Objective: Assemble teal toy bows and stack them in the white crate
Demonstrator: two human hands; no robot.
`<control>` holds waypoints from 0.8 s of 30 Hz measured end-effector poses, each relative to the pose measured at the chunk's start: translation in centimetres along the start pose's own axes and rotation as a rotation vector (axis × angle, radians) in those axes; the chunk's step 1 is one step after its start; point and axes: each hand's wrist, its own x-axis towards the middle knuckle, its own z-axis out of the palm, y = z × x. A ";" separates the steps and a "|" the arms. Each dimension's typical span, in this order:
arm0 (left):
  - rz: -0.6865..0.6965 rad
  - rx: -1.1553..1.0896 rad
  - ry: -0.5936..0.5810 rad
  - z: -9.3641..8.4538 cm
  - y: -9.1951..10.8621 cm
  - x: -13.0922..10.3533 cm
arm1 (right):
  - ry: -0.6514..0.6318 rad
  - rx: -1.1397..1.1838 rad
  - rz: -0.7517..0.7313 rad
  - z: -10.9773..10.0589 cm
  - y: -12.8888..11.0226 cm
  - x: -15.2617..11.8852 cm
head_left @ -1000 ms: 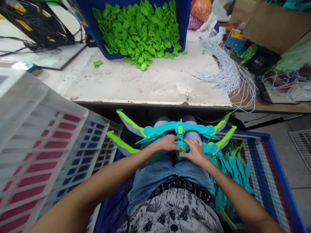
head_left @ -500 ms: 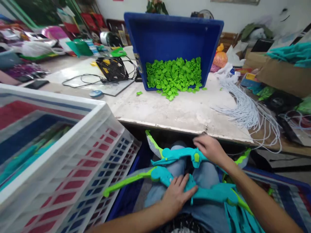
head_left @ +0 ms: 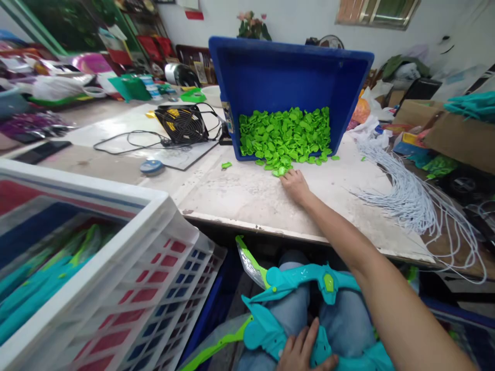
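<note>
My right hand (head_left: 295, 186) is stretched out over the table, its fingertips closed on a small bright green plastic piece (head_left: 281, 171) at the front of the heap. More such green pieces (head_left: 288, 135) spill from a blue bin (head_left: 286, 72) tipped on its side. Down on my lap, my left hand (head_left: 303, 350) grips the middle of a teal toy bow (head_left: 263, 330) with green-edged limbs; the lower frame edge cuts off part of both. Just beyond it, a second teal toy bow (head_left: 297, 278) with a green piece at its centre lies across my knees, touched by neither hand.
A white lattice crate (head_left: 154, 247) with teal and green parts inside stands at my left. On the table (head_left: 240, 201) are a black fan (head_left: 181, 123) with its cable and a round blue-lidded tin (head_left: 151, 167). Bundled white cords (head_left: 410, 190) hang over the right edge.
My right hand has left the farther toy bow and reached forward to the green heap. My left hand stays on the nearer bow. The view has tilted upward.
</note>
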 end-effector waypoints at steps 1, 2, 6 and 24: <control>0.035 0.006 0.007 -0.6 0.2 -0.4 | 0.008 -0.017 0.033 -0.2 0.0 -1.2; 0.095 0.026 0.014 -1.5 0.4 -1.0 | 0.011 -0.035 0.078 -0.5 0.1 -2.6; 0.382 0.157 -0.090 -5.5 1.9 -3.1 | -0.062 -0.048 0.259 -1.6 0.5 -9.1; 0.267 -0.398 -0.347 -11.2 2.8 0.7 | 0.138 0.496 -0.096 -3.4 -5.8 -30.3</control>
